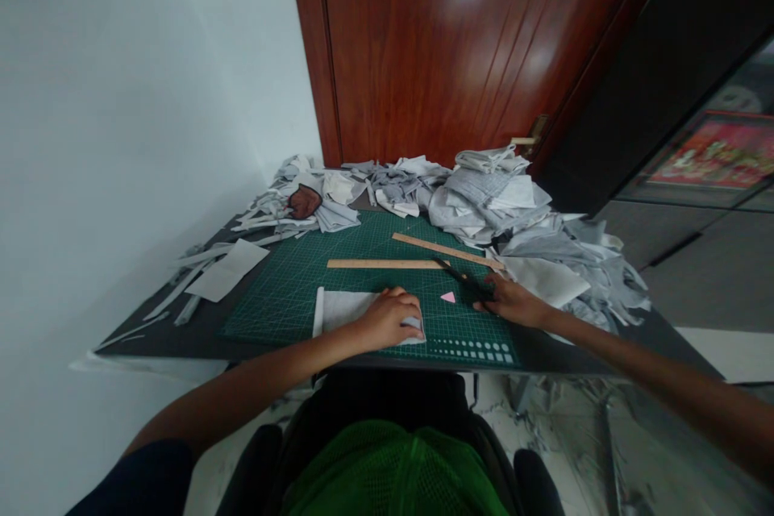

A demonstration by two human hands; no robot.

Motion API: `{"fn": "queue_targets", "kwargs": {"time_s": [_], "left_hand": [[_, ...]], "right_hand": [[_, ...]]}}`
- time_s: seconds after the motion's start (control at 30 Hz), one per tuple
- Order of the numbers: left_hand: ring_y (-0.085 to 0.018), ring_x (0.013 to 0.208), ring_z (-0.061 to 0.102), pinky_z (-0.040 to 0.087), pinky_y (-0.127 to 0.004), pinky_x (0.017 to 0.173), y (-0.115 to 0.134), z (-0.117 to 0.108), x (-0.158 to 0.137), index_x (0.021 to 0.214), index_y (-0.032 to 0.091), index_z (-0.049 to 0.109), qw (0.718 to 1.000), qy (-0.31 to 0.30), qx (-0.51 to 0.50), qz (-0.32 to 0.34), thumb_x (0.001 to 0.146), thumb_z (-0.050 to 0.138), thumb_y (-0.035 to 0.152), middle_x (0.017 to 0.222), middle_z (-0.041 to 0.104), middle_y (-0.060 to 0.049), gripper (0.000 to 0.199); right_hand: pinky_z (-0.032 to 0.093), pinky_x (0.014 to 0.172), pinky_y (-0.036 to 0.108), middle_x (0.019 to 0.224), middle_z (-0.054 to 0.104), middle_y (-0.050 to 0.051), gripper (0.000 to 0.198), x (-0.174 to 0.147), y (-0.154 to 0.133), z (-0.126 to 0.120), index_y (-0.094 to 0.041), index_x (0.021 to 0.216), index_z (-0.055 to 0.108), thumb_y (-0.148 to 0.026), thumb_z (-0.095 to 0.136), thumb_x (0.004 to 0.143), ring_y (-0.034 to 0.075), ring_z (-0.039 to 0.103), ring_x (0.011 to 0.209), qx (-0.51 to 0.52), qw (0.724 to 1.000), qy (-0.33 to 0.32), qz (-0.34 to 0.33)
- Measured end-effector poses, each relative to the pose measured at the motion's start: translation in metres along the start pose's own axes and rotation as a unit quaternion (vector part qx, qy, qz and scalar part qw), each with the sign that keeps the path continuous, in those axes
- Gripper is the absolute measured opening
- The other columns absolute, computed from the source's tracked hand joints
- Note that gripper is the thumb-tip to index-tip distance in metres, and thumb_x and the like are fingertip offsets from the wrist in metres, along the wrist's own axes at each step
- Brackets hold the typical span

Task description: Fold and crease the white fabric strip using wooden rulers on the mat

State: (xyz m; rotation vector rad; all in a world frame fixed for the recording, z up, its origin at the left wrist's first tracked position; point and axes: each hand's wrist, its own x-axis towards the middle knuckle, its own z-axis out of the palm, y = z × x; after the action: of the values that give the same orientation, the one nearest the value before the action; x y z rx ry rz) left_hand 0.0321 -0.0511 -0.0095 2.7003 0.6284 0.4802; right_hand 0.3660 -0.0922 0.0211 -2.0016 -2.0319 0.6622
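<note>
A light grey piece of fabric (351, 310) lies flat near the front edge of the green cutting mat (284, 290), with a white strip along its left side. My left hand (396, 318) rests on its right end, fingers curled in and thumb at the fabric's edge. To the right, my right hand (511, 301) has its fingers closed at the handles of black scissors (468, 280). The scissors lie low over the mat, blades pointing up and left. Between my hands is a small pink triangular piece of chalk or similar (448, 297).
Two wooden rulers, one level (380, 264) and one slanted (439, 248), lie beyond my hands. A heap of grey fabric (484, 201) fills the back right. Scraps, a brown piece (304, 201) and a pale rectangle (228, 270) lie left. Behind stands a wooden door (417, 48).
</note>
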Motion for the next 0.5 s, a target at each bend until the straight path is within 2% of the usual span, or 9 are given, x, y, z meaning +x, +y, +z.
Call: {"fn": "queue_targets", "kwargs": {"time_s": [0.1, 0.17, 0.23, 0.27, 0.33, 0.4, 0.5], "left_hand": [[-0.023, 0.111, 0.061, 0.039, -0.035, 0.093, -0.002, 0.002, -0.002, 0.094, 0.026, 0.078, 1.0, -0.01, -0.013, 0.025, 0.094, 0.075, 0.034, 0.113, 0.074, 0.0, 0.008], [-0.024, 0.116, 0.059, 0.039, -0.037, 0.097, -0.005, -0.001, -0.004, 0.101, 0.028, 0.079, 0.999, -0.019, -0.017, 0.045, 0.095, 0.073, 0.032, 0.12, 0.073, -0.001, 0.009], [-0.026, 0.12, 0.058, 0.039, -0.038, 0.099, -0.008, -0.007, -0.005, 0.112, 0.03, 0.077, 0.997, -0.041, -0.015, 0.067, 0.094, 0.073, 0.032, 0.127, 0.069, -0.004, 0.018], [-0.027, 0.121, 0.057, 0.039, -0.039, 0.1, -0.009, -0.011, -0.005, 0.118, 0.031, 0.076, 0.995, -0.057, -0.014, 0.081, 0.094, 0.073, 0.032, 0.131, 0.067, -0.005, 0.024], [-0.029, 0.124, 0.055, 0.04, -0.041, 0.102, -0.013, -0.018, -0.003, 0.125, 0.033, 0.074, 0.991, -0.086, -0.02, 0.103, 0.092, 0.073, 0.029, 0.136, 0.064, -0.006, 0.033], [-0.03, 0.126, 0.053, 0.039, -0.042, 0.104, -0.015, -0.023, -0.001, 0.128, 0.034, 0.073, 0.988, -0.105, -0.03, 0.111, 0.091, 0.071, 0.024, 0.138, 0.062, -0.006, 0.038], [-0.03, 0.127, 0.051, 0.038, -0.044, 0.105, -0.018, -0.026, 0.001, 0.13, 0.037, 0.071, 0.985, -0.127, -0.042, 0.108, 0.089, 0.07, 0.02, 0.14, 0.06, -0.005, 0.045]], "right_hand": [[0.044, 0.059, 0.031, 0.071, 0.06, -0.001, 0.06, -0.022, -0.016, 0.005, -0.022, 0.119, 0.06, -0.073, 0.055, 0.087, 0.021, 0.058, 0.066, 0.16, 0.987, -0.025, 0.011], [0.045, 0.058, 0.029, 0.075, 0.059, 0.001, 0.068, -0.047, -0.027, 0.012, -0.021, 0.11, 0.065, -0.083, 0.051, 0.085, 0.018, 0.056, 0.064, 0.286, 0.957, -0.046, 0.016], [0.042, 0.056, 0.026, 0.074, 0.058, 0.001, 0.065, -0.079, -0.037, 0.024, -0.019, 0.104, 0.07, -0.077, 0.073, 0.076, 0.014, 0.05, 0.061, 0.511, 0.854, -0.087, 0.049], [0.039, 0.054, 0.024, 0.073, 0.057, -0.001, 0.065, -0.096, -0.042, 0.032, -0.019, 0.108, 0.072, -0.07, 0.083, 0.07, 0.011, 0.048, 0.059, 0.565, 0.816, -0.108, 0.048], [0.031, 0.05, 0.022, 0.071, 0.056, -0.002, 0.076, -0.129, -0.05, 0.052, -0.017, 0.122, 0.07, -0.065, 0.09, 0.066, 0.01, 0.047, 0.058, 0.609, 0.778, -0.152, 0.013], [0.034, 0.054, 0.022, 0.074, 0.059, -0.001, 0.089, -0.157, -0.058, 0.075, -0.019, 0.138, 0.061, -0.065, 0.089, 0.067, 0.011, 0.052, 0.06, 0.617, 0.767, -0.176, 0.002], [0.039, 0.054, 0.023, 0.075, 0.061, -0.001, 0.114, -0.187, -0.073, 0.105, -0.023, 0.152, 0.048, -0.071, 0.091, 0.058, 0.013, 0.056, 0.057, 0.629, 0.755, -0.184, 0.0]]}}
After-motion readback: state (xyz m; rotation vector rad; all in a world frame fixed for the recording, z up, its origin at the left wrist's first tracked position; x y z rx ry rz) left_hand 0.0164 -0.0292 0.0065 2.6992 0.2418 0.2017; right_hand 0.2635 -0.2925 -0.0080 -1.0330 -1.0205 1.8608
